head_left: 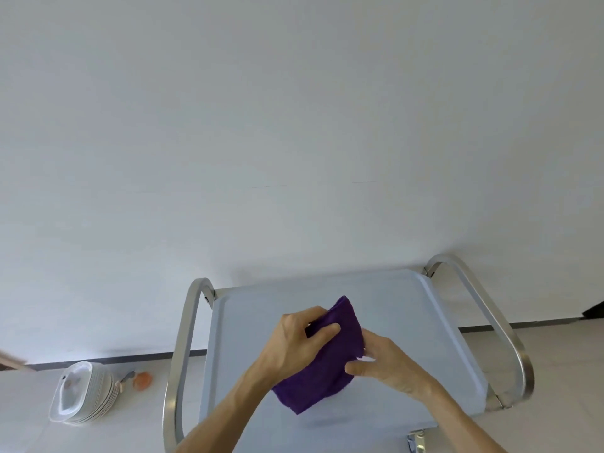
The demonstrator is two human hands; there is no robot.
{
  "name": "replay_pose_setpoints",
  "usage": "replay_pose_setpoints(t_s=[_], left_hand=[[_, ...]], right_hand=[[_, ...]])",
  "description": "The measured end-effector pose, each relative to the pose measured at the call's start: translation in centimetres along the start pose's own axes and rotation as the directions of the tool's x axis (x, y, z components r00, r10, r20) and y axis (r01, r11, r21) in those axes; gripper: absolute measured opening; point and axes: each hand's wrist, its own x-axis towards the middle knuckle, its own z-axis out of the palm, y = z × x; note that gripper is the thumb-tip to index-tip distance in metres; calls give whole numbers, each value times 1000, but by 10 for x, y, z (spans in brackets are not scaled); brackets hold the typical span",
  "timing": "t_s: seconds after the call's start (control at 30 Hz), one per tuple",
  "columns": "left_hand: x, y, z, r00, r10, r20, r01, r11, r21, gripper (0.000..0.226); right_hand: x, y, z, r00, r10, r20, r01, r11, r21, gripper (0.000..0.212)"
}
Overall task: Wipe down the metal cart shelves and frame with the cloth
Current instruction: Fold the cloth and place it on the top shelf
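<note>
White wall [294, 125] behind cart top shelf [408, 305]; left hand [294, 344], right hand [389, 364] grip purple cloth [313, 384] mid-shelf, edges bare.

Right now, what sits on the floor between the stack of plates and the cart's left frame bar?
In the head view, a small orange object and a utensil lie between the stack of plates and the left frame bar.

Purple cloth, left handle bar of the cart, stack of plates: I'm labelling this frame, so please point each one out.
purple cloth [340, 325], head view, upper folded part.
left handle bar [183, 341], head view, middle of the steel tube.
stack of plates [98, 400], head view, rims on the floor.
</note>
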Motion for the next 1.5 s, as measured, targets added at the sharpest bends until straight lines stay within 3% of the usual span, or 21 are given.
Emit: replay_pose_setpoints(t_s=[0.17,0.3,0.4,0.57,0.63,0.73,0.87,1.07,1.27,1.5], left_hand=[[-10,25,-43,997,75,-28,-76,996,-44,21],[-18,42,-87,991,38,-127,-61,980,-189,23],[-26,37,-122,967,-32,-254,-32,969,-244,18],[-50,-18,-178,891,-166,-422,128,985,-117,10],[-64,-48,-200,846,-246,-473,237,968,-79,8],[-83,-93,-227,755,-401,-519,375,913,-161,9],[-96,-136,-245,683,-548,-483,482,835,-265,17],[-92,-177,-260,621,-614,-487,541,785,-301,18],[-94,-213,-259,620,-694,-365,630,718,-295,24],[-108,-229,-216,639,-737,-220,638,668,-383,40]], right_hand=[[13,12,26,991,129,-21,-130,978,-165,44],[26,23,50,980,200,13,-195,966,-169,39],[37,29,71,973,227,36,-227,974,-16,34],[62,38,85,953,301,-29,-270,891,365,34],[74,28,88,951,302,-67,-245,868,432,34],[96,-2,98,954,286,-88,-225,880,419,27],[130,-39,118,963,248,-103,-208,932,296,17],[180,-80,153,965,221,-141,-199,967,158,16],[208,-78,166,921,305,-241,-314,949,0,21],[198,-42,194,879,440,-184,-465,875,-133,48]])
